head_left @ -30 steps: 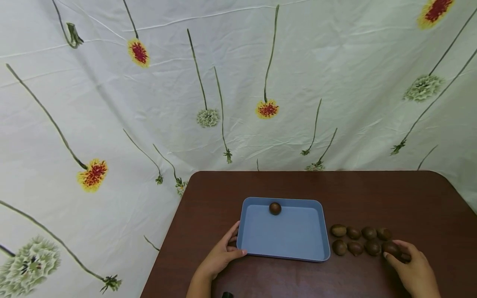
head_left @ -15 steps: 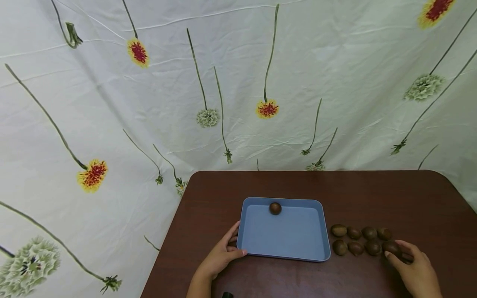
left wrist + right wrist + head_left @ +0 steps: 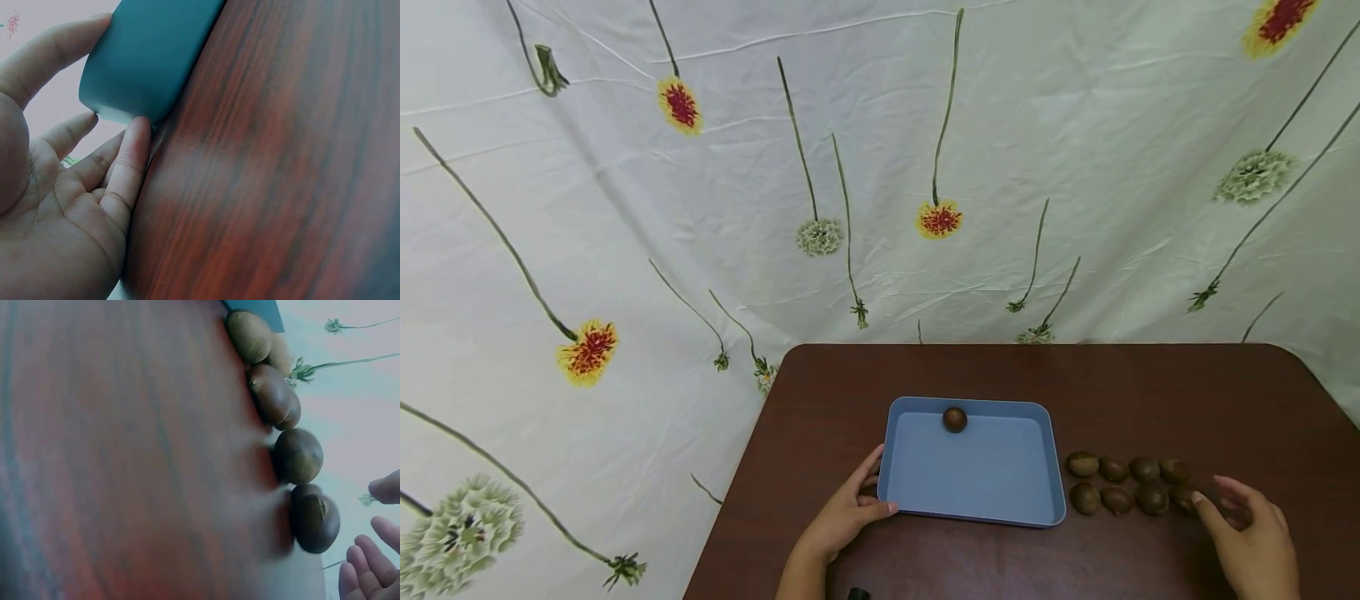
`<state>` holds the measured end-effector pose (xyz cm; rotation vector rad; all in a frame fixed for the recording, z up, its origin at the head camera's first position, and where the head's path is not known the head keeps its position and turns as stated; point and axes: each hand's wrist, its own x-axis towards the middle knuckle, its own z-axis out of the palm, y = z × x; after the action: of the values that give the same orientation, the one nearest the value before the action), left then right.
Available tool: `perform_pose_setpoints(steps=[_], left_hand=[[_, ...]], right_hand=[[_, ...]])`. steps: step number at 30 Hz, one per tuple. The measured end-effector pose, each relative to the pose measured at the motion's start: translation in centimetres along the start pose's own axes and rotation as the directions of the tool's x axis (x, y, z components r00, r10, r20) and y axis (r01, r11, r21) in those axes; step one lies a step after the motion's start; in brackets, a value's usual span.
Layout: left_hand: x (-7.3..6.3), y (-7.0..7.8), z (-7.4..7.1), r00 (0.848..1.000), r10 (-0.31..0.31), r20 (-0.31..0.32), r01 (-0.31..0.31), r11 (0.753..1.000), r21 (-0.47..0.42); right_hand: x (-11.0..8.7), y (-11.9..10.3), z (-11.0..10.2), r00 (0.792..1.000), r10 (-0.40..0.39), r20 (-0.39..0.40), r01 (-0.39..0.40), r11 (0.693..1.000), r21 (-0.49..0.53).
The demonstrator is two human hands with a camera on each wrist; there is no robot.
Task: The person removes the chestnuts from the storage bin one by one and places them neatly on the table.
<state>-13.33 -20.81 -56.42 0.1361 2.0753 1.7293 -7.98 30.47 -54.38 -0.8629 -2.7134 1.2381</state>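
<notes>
A shallow blue tray (image 3: 973,477) lies on the table with one chestnut (image 3: 955,419) near its back edge. My left hand (image 3: 842,515) rests at the tray's front-left corner. Its thumb touches the front wall and its fingers lie along the left side, fairly straight, as the left wrist view also shows. Right of the tray, several chestnuts sit in two rows. My right hand (image 3: 1255,533) is beside the front row's right-end chestnut (image 3: 1182,499), partly hidden by the thumb in the head view. The right wrist view shows a gap between the fingers and the chestnuts (image 3: 316,523).
The dark brown wooden table (image 3: 842,375) has rounded back corners. Behind it hangs a white cloth (image 3: 880,167) printed with flowers. A small black object (image 3: 858,593) shows at the bottom edge of the head view, near the left forearm.
My right hand has let go of the chestnut at the front row's right end and moved a little to the right. The left hand and tray have stayed put.
</notes>
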Motion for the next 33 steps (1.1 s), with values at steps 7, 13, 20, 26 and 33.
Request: perform_pose_setpoints(steps=[7, 13, 20, 26, 33], left_hand=[[0.1, 0.0, 0.0, 1.0, 0.005, 0.0, -0.005, 1.0, 0.006], [0.1, -0.1, 0.0, 1.0, 0.005, -0.002, -0.005, 1.0, 0.005], [0.1, -0.2, 0.0, 1.0, -0.003, -0.005, 0.003, 1.0, 0.008], [0.0, -0.1, 0.0, 1.0, -0.007, -0.003, 0.007, 1.0, 0.004], [0.0, -0.1, -0.1, 1.0, -0.015, -0.003, 0.015, 1.0, 0.006]], right_hand=[[-0.4, -1.2, -0.1, 0.998, 0.032, -0.059, -0.03, 0.999, 0.036], [-1.1, -1.8, 0.4, 0.996, -0.087, -0.032, 0.089, 0.994, 0.064], [-2.4, -2.8, 1.8, 0.971, -0.239, 0.031, 0.234, 0.967, 0.102], [-3.4, -4.2, 3.5, 0.936, -0.342, 0.082, 0.331, 0.935, 0.126], [-4.3, -6.2, 5.5, 0.91, -0.404, 0.095, 0.385, 0.908, 0.167]])
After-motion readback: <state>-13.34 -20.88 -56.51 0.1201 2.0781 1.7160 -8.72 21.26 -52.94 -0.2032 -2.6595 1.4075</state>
